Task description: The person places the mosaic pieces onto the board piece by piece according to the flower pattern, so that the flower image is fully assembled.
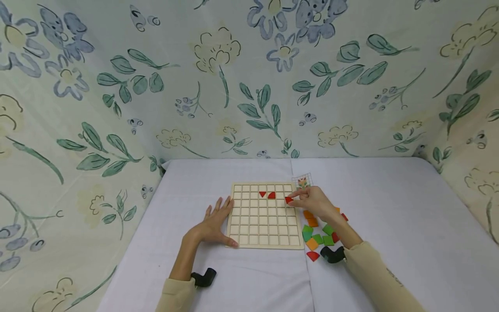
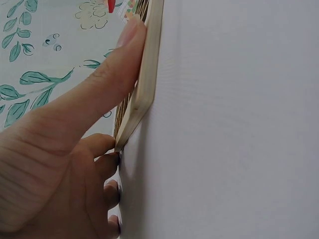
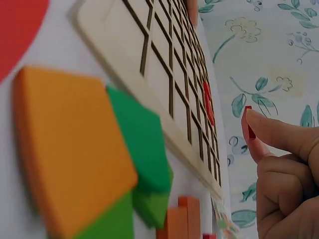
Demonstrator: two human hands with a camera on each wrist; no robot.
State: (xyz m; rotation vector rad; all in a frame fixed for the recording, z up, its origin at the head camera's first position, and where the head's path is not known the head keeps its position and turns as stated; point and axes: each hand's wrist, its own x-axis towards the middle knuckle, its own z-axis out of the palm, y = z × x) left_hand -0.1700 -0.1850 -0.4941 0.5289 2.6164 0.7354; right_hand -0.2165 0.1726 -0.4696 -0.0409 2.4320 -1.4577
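Note:
A wooden grid board (image 1: pixel 265 248) lies on the white-covered table. My left hand (image 1: pixel 212 225) rests at its left side, fingers spread along the edge and thumb on the near left corner; the left wrist view shows this thumb (image 2: pixel 109 74) lying against the frame. Over the board's right side, my right hand (image 1: pixel 315 201) pinches a small red piece (image 3: pixel 248 123) between thumb and index finger, raised off the grid. Two red pieces sit in upper cells: a red triangle (image 1: pixel 263 194) and a red quarter-round piece (image 1: pixel 272 195).
Loose orange, green and red pieces lie right of the board, among them an orange piece (image 1: pixel 312 244) and a red piece (image 1: pixel 312 256). A printed pattern card (image 1: pixel 302 180) lies behind the board's far right corner. Floral cloth (image 1: pixel 218 108) hangs behind the table.

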